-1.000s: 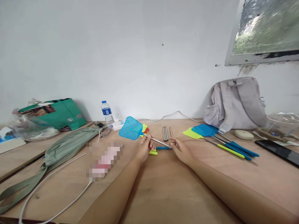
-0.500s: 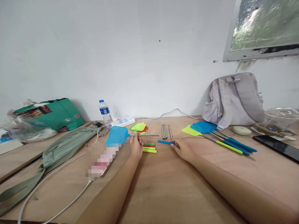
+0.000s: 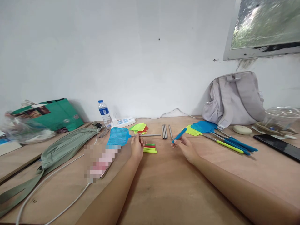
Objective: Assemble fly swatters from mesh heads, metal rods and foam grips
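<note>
My left hand [image 3: 137,145] is closed around the metal rod of a blue fly swatter [image 3: 119,136], whose mesh head points left and whose bare rod end points right. In my right hand [image 3: 184,146] a blue handle grip [image 3: 180,135] is pinched, tilted up to the right and apart from the rod. Beside my left fingers lie several loose grips, green, red and yellow [image 3: 150,151]. Several metal rods [image 3: 164,132] lie between the hands, farther back. Behind my left hand are loose yellow, green and red swatter heads [image 3: 138,127].
Swatters with blue and yellow grips [image 3: 239,145] lie at the right, near a black phone [image 3: 278,148] and a grey backpack [image 3: 234,100]. At the left are a pixelated phone-like object [image 3: 103,165], a cable, a green strap bag [image 3: 67,147], a water bottle [image 3: 104,113] and a power strip [image 3: 123,122].
The blue grip in my right hand has swung from lying nearly level, pointing left, to slanting up to the right. My left hand and its swatter have hardly moved.
</note>
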`<action>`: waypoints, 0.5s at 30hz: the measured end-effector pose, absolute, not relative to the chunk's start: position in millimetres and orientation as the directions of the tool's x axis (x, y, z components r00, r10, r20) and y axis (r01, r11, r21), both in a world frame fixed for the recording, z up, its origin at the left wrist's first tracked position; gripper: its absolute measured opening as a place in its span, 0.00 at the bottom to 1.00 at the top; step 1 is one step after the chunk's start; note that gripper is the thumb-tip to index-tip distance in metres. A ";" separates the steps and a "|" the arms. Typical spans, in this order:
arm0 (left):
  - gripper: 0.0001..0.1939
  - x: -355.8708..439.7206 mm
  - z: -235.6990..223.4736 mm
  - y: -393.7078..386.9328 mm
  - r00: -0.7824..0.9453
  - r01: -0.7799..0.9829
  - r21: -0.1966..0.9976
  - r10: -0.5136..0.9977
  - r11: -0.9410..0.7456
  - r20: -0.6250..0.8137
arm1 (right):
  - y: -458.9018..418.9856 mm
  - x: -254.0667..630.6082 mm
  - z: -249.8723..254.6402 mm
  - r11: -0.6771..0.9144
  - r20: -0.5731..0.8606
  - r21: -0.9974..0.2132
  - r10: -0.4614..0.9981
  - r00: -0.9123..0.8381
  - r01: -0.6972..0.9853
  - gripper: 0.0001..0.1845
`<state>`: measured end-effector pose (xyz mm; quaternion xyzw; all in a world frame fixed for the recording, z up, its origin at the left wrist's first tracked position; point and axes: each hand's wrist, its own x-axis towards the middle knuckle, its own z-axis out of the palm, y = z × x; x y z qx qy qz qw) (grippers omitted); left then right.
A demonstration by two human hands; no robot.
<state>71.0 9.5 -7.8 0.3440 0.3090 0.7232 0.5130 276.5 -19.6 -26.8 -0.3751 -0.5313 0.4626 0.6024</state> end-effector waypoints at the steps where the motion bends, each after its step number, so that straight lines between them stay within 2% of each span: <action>1: 0.14 72.4 -8.1 8.5 -0.229 -0.524 0.804 0.956 -0.281 0.185 | -21.1 275.7 -25.5 0.269 0.272 -0.945 0.962 0.011 -0.186 0.16; 5: 0.16 77.8 -8.5 3.6 -0.185 -0.494 0.823 0.959 -0.279 0.214 | -22.1 275.2 -25.1 0.284 0.268 -0.938 0.958 0.101 -0.197 0.17; 8: 0.16 80.3 -7.9 0.8 -0.157 -0.474 0.833 0.958 -0.285 0.239 | -20.6 277.1 -27.2 0.346 0.328 -0.927 0.935 0.132 -0.147 0.13; 10: 0.16 81.1 -7.4 -0.1 -0.149 -0.473 0.834 0.959 -0.283 0.241 | -21.1 278.1 -27.3 0.330 0.318 -0.933 0.943 0.096 -0.144 0.10; 15: 0.16 82.4 -7.6 -0.5 -0.141 -0.476 0.839 0.965 -0.263 0.223 | -26.7 276.5 -22.1 0.229 0.259 -0.910 0.965 -0.043 -0.345 0.09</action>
